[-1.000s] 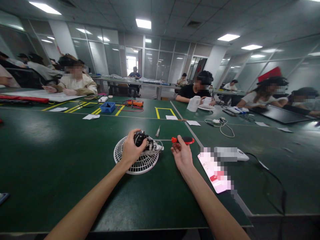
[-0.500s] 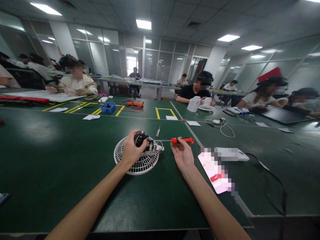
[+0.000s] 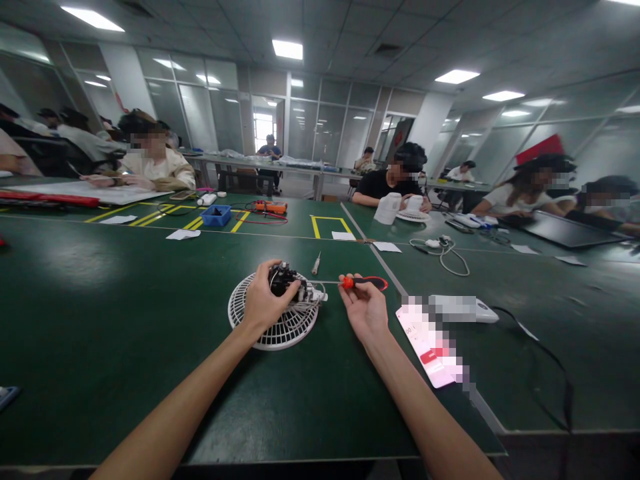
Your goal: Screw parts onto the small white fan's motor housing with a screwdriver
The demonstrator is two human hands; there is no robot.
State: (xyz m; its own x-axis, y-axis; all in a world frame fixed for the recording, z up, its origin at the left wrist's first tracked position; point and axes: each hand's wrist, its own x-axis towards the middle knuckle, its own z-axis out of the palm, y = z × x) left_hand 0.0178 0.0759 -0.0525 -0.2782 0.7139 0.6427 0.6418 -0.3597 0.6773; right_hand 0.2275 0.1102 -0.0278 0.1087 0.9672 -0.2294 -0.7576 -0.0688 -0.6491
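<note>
A white round fan grille (image 3: 273,327) lies flat on the green table (image 3: 125,300). On it sits a small black motor with white wiring (image 3: 287,279). My left hand (image 3: 263,300) is closed around the motor from the left. My right hand (image 3: 365,307) lies palm up to the right, its fingers curled on the handle of a red and black screwdriver (image 3: 367,283). The screwdriver's thin shaft points left at the motor. A small loose driver bit (image 3: 315,263) lies just behind the fan.
A phone with a pink screen (image 3: 433,343) and a white device (image 3: 463,308) with a black cable lie to my right. A blue tray (image 3: 215,215), an orange meter (image 3: 270,206) and paper slips sit farther back. Several people work at tables beyond.
My right hand has turned the screwdriver handle slightly and its fingers have closed more around it. My left hand stays on the motor.
</note>
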